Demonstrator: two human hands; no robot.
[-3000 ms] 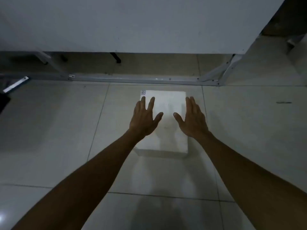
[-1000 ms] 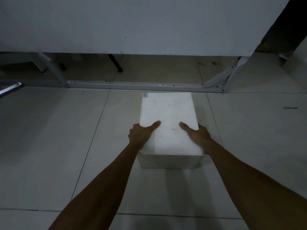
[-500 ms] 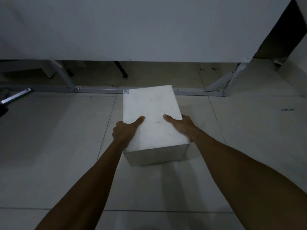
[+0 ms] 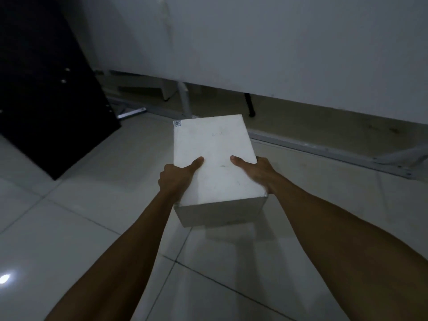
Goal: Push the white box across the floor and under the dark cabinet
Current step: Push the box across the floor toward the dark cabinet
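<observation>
The white box is held between both hands, lifted clear of the tiled floor with its shadow below it. My left hand grips its left side, thumb lying on the top face. My right hand grips the right side the same way; the fingers of both hands are hidden behind the box. A small label sits on the box's far left corner. The dark cabinet stands at the upper left, well left of the box.
A white panel on a grey metal frame runs across the back, with a low gap beneath it. Light glossy floor tiles spread around the box. A thin black leg shows under the panel.
Both hands went from flat on the box top to gripping its sides. The box came up off the floor, and the view swung left, bringing the dark cabinet into sight.
</observation>
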